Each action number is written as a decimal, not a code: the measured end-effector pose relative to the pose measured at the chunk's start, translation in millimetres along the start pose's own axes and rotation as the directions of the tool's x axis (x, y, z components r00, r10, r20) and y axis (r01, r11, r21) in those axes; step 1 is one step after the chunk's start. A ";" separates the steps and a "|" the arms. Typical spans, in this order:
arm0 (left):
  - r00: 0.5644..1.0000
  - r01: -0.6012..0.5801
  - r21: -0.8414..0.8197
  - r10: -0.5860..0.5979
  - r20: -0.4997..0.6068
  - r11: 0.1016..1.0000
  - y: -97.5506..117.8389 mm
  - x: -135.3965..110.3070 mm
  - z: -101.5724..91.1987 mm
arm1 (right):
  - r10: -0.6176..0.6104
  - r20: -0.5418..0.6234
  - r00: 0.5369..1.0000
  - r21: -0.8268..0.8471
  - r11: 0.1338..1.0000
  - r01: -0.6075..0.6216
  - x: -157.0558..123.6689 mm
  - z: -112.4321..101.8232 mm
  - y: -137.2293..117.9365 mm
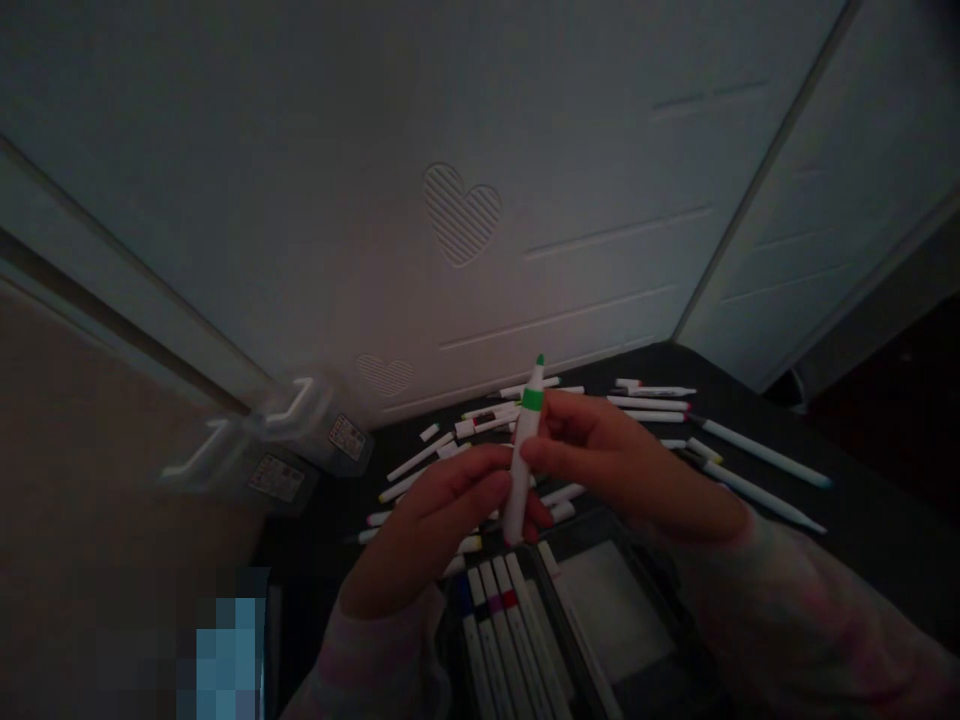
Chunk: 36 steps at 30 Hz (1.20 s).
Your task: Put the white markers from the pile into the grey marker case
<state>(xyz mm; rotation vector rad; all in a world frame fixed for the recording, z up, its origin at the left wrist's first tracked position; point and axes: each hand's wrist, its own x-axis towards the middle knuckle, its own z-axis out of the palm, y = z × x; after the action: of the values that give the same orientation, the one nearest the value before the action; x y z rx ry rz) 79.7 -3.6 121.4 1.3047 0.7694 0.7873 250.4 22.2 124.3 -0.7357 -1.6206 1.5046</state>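
A white marker with a green collar and bare green tip [519, 480] stands nearly upright between my hands. My right hand [592, 450] pinches its upper barrel between thumb and fingers. Lower down, my left hand [442, 520] has its thumb and fingers closed around the same marker. Just below my hands is a dark open case [652, 560] with several white markers [499, 620] lined up in its left part and a pale flat panel [615, 610] in its right part. Loose white markers [420, 460] lie scattered behind my hands on the dark tabletop.
Two clear plastic boxes with labels [345, 440] [274, 480] stand at the left. More loose markers [765, 450] lie to the right. A white panel with an embossed heart [461, 215] rises behind the dark tabletop [862, 560]. The light is dim.
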 end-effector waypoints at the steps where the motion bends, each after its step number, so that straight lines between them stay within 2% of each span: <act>1: 1.000 0.019 -0.063 -0.019 0.002 0.998 0.0 0.3 2.4 | 0.020 -0.011 1.000 0.056 0.998 -0.019 1.0 0.9 -0.1; 5: 0.998 0.064 -0.356 -0.068 0.001 0.932 -0.5 2.6 15.8 | 0.130 -0.022 0.991 0.278 0.953 -0.119 5.5 6.9 -0.1; 8: 0.997 0.072 -0.509 -0.061 0.038 0.858 -1.1 3.0 25.0 | 0.166 0.036 0.986 0.404 0.899 -0.166 7.6 12.2 0.9; 13: 0.998 0.047 -0.621 -0.018 0.053 0.782 -2.6 -0.1 31.7 | 0.155 0.126 0.980 0.509 0.838 -0.198 6.9 17.2 1.2; 18: 0.999 0.024 -0.630 0.012 0.053 0.777 -3.9 -0.2 32.4 | 0.183 0.111 0.977 0.488 0.846 -0.214 5.4 18.1 -2.0; 23: 0.999 0.045 -0.557 -0.022 0.048 0.829 -6.5 3.4 29.5 | 0.173 0.077 0.982 0.510 0.840 -0.188 6.5 16.4 -1.5; 27: 0.998 0.062 -0.332 -0.066 0.000 0.941 -2.8 3.3 23.8 | 0.158 0.099 0.982 0.514 0.837 -0.186 4.8 11.7 2.0; 31: 0.989 0.066 -0.105 -0.079 -0.122 0.992 4.4 -0.3 18.8 | 0.138 0.093 0.986 0.392 0.905 -0.164 2.4 6.4 6.5; 36: 0.988 0.073 0.074 -0.062 -0.142 0.995 6.9 -4.3 14.0 | 0.110 0.071 0.991 0.247 0.961 -0.125 1.2 5.4 6.0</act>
<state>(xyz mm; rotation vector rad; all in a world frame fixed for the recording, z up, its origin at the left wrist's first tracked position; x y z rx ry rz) 88.9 -13.8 129.9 1.2966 0.9600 0.8066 244.6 21.1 118.7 -0.6614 -1.4120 1.7920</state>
